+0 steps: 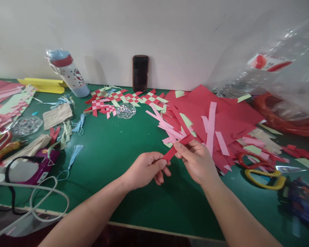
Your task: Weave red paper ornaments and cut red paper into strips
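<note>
A red paper strip (171,153) is stretched between my two hands above the green table. My left hand (148,168) pinches its lower left end between thumb and fingers. Farther up, my right hand (194,157) grips the strip, whose upper end sticks out past the fingers. Just beyond lie pink paper strips (210,128) and a pile of red paper sheets (195,99), with light green pieces among them. Woven red, pink and green paper fish (100,106) sit toward the back, beside a clear dish (126,111) of small googly eyes.
A phone (140,73) leans upright against the wall, right of a tilted water bottle (71,77). Scissors with red and yellow handles (265,175) lie at right. Tassels (76,154), a purple box (45,168) and a white cable (59,190) occupy the left.
</note>
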A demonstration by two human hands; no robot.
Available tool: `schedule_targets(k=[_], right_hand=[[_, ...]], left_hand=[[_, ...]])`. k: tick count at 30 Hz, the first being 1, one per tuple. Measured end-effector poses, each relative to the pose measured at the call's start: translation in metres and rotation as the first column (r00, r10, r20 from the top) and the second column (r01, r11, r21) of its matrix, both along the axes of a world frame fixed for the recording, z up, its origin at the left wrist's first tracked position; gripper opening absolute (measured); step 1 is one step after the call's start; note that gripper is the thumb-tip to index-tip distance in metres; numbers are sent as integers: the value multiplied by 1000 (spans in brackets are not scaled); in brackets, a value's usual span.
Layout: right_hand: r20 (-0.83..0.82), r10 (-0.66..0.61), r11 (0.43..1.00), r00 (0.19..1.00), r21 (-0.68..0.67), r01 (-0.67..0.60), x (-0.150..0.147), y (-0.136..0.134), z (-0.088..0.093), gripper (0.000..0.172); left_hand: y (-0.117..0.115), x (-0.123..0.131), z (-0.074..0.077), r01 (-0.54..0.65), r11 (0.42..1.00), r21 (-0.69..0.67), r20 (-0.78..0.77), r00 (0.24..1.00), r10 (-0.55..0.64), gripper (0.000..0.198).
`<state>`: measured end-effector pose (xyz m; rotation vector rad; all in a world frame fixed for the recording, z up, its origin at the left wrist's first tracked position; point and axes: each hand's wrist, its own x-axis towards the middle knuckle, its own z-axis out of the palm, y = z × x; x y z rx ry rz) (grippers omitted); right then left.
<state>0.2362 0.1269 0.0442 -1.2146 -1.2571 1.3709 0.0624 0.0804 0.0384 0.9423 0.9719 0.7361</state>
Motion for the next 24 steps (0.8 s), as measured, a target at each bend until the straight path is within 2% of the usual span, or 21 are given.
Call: schedule_targets(k=[7, 17, 19, 21, 24], right_hand=[[-79, -86, 996, 993, -2, 86, 8, 7, 0, 27], [-92, -127, 991, 988, 34, 130, 7, 5, 4, 30], [-65, -55, 998, 996, 33, 57, 7, 3, 4, 28], [-26, 96, 995, 995, 28, -95, 5, 0, 5, 29], [30, 372, 928, 928, -1, -372, 0, -5, 8, 26]], left_hand=[[0, -1, 2, 41, 996, 77, -71, 997, -35, 26], [0, -2, 3, 53, 997, 54, -84, 995, -49, 26], [0, -2, 4, 32, 998, 44, -69, 997, -29, 28], [0, -2, 4, 9, 999, 36, -44, 999, -7, 31], [1, -2, 5, 1, 998, 56, -19, 1000, 0, 36]])
